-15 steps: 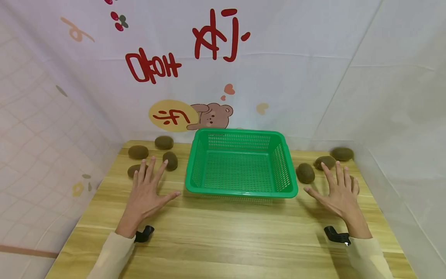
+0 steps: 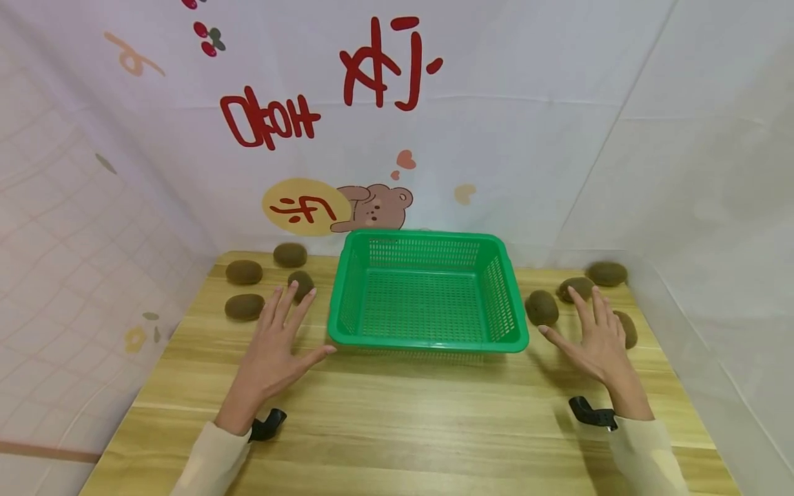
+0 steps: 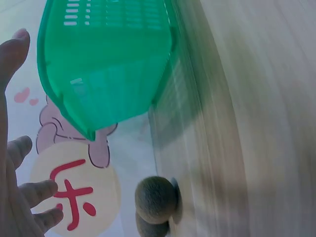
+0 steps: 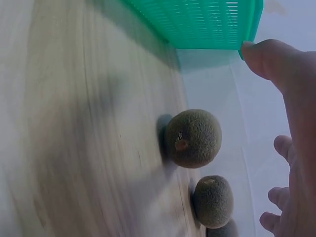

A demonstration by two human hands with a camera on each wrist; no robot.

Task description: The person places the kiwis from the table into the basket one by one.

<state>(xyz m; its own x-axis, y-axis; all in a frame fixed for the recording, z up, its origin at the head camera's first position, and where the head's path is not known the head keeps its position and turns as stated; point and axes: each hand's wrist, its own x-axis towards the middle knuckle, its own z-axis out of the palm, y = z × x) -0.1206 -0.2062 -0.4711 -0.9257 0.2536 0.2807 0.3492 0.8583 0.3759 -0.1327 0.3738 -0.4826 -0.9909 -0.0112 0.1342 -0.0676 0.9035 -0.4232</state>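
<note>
A green plastic basket [image 2: 428, 346] with perforated sides stands at the back middle of the wooden table. My left hand [image 2: 273, 355] hovers with spread fingers left of it, fingertips overlapping a kiwi [image 2: 300, 284] in the head view. Three more kiwis lie further left, one of them the kiwi [image 2: 245, 307] beside that hand. On the basket's other side my right hand [image 2: 598, 344] is held over the table, fingers spread, holding nothing. Its thumb points toward a kiwi [image 4: 193, 139] close to the basket, and its fingertips overlap another kiwi [image 2: 575, 289].
White printed cloth [image 2: 521, 138] with red characters hangs behind the table, and more cloth encloses both sides. A kiwi [image 2: 608, 273] lies at the back right corner, another kiwi [image 2: 626, 329] by the right edge. Bare wood tabletop [image 2: 428, 427] spreads in front of the basket.
My left hand has shifted right, toward the basket, uncovering the kiwi on its left. The right hand has moved slightly left, showing more of the kiwi by the right edge.
</note>
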